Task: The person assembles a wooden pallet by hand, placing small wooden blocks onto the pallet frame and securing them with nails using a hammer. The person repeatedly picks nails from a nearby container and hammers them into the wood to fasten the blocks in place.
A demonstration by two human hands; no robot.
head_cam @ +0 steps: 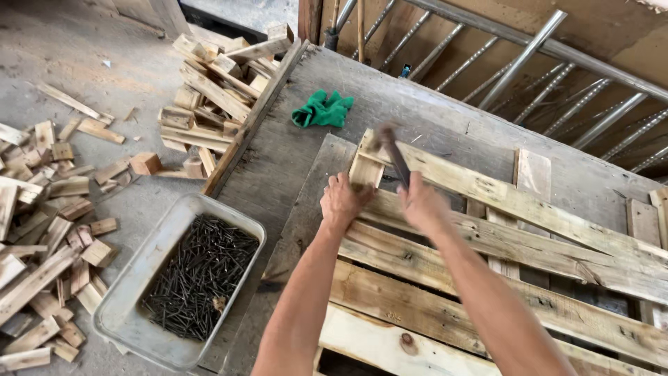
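Observation:
My right hand grips the dark handle of a hammer; its head is blurred above the far corner of a wooden pallet. My left hand rests on the pallet's near-left corner, fingers against a small square wood block that sits on the end of the top slat. Whether it pinches a nail I cannot tell. The pallet lies on a grey worn workbench.
A grey plastic tub full of dark nails sits at the bench's left edge. A green glove lies on the bench behind the pallet. Scrap wood offcuts cover the concrete floor, with a stacked pile beside the bench. Metal rods lean at the back.

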